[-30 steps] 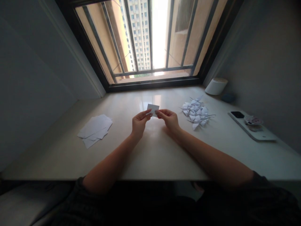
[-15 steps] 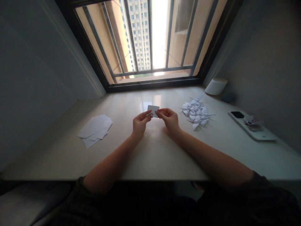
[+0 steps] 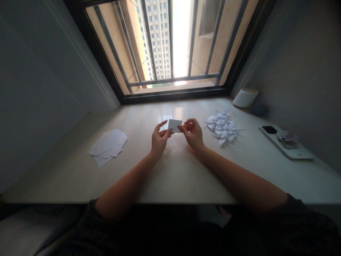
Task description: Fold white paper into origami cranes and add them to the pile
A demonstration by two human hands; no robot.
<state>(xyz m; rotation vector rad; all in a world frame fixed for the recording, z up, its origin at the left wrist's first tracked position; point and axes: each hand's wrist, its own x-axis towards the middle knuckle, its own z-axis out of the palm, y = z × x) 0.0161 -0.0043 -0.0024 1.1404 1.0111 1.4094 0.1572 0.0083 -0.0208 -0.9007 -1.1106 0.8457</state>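
A small folded square of white paper [image 3: 175, 125] is held up between my two hands, above the middle of the table. My left hand [image 3: 160, 138] grips its lower left corner with the thumb, while the index finger is lifted off along the left edge. At the right edge, my right hand [image 3: 193, 134] pinches the paper between thumb and fingers. Left of my hands lies a loose stack of white paper sheets [image 3: 108, 144]. To the right is a heap of folded white paper pieces with pointed ends [image 3: 222, 127].
A phone [image 3: 286, 144] with a round grip on its back lies at the table's right side. Behind it are a white slanted cylinder [image 3: 245, 97] and a dark rounded object [image 3: 259, 110]. A barred window [image 3: 173, 96] rises at the table's far edge.
My left index finger has lifted off the paper, and more of the square shows. My right fingers have shifted slightly up. The stack and heap lie as before.
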